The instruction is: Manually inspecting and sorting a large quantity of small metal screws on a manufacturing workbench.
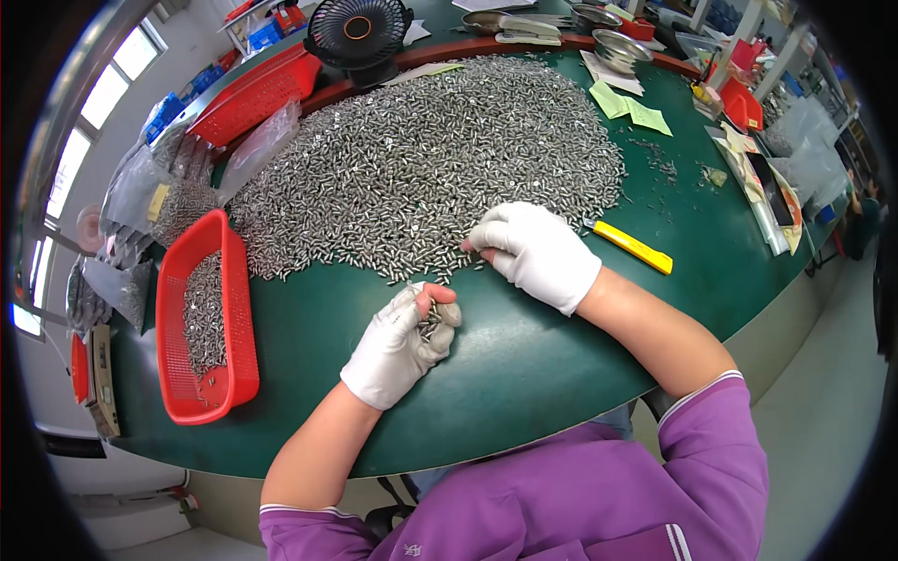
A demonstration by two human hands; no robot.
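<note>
A wide heap of small silvery metal pins [430, 150] covers the middle of the green table [524, 374]. My left hand [402, 341], in a white glove with bare fingertips showing, is cupped closed around several of these pins, just off the heap's near edge. At that edge, slightly to the right, my gloved right hand [533, 252] reaches onto the pins with its fingers bent and tips together. What lies between those fingertips is too small or hidden to make out. A yellow utility knife [631, 247] lies right of my right hand.
A red plastic basket [245, 360] partly filled with pins stands at the left. Behind it are bulging clear bags [182, 196] and another red basket [253, 98]. A black fan [358, 42] sits at the back. Green paper slips [631, 107] and a phone [769, 187] lie to the right.
</note>
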